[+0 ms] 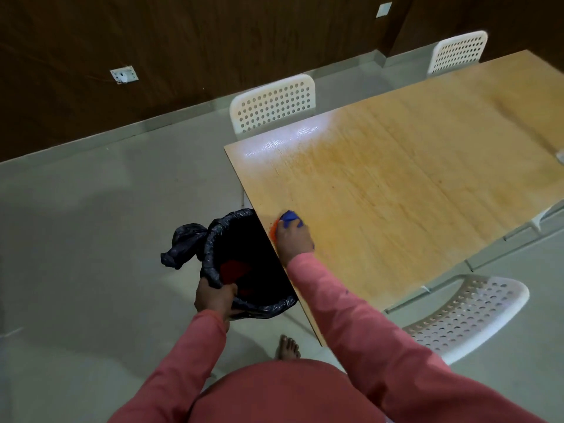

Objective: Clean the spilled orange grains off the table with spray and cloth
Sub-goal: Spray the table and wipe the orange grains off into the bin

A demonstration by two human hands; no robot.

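A small heap of orange grains (pixel 272 228) lies at the left edge of the wooden table (pixel 396 178). My right hand (pixel 293 239) grips a blue cloth (pixel 290 217) pressed on the table right behind the grains. My left hand (pixel 213 297) holds the near rim of a bin lined with a black bag (pixel 241 264), which sits just below the table edge under the grains. Orange grains show inside the bin. No spray bottle is in view.
White perforated chairs stand at the far side (pixel 273 105), far right (pixel 457 51) and near right (pixel 467 315) of the table. A bare foot (pixel 288 348) is on the grey tiled floor by the table corner. A dark wood wall runs behind.
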